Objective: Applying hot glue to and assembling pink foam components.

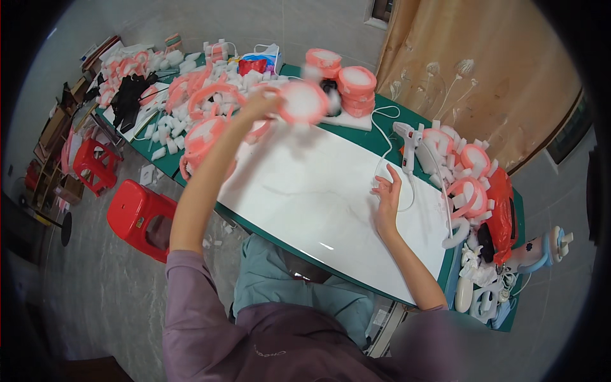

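Raised over the far side of the white board (318, 191), my left hand (262, 105) is closed on the edge of a pink foam ring piece (304, 102) with a white middle. The piece is smeared by motion, with white foam blocks on its rim. My right hand (387, 198) is over the right part of the board with its fingers apart, holding nothing. Just beyond it, a white hot glue gun (408, 145) stands upright with its cord beside it. Stacked pink foam rings (357, 89) sit at the back edge, past the held piece.
Many pink foam pieces and white foam blocks (167, 130) cover the table's left end. More pink pieces (470, 194), a red bag (503, 216) and a tumbler (534, 249) crowd the right end. Red stools (141, 216) stand on the floor at left.
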A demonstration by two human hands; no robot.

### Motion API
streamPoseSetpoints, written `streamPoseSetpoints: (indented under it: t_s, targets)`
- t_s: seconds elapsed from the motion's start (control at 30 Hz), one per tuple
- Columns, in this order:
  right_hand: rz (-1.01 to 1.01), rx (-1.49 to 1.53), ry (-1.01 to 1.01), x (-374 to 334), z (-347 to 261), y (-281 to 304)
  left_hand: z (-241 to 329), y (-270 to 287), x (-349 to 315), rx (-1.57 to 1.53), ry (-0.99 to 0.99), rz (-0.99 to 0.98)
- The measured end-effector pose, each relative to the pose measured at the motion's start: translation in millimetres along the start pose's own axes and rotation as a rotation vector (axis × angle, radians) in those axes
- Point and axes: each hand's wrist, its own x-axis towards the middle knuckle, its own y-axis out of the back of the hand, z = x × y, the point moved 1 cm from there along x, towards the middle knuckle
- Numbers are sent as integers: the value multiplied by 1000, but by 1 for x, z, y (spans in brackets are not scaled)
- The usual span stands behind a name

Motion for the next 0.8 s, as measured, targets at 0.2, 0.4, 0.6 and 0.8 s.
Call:
streamPoseSetpoints:
  t_s: [0.2, 0.4, 0.6, 0.8]
  targets:
    - [-75, -24, -87, 1, 2, 1, 10, 92, 31, -100, 92, 360]
    - [-124, -12, -31, 1, 12, -3, -28, 185, 24, 600, -102, 233]
    - [-152, -31, 0, 2, 11, -2, -12, 162, -62, 758, 81, -241]
    - [-152, -37, 21, 4, 16, -1, -11, 155, -66, 742, 84, -172]
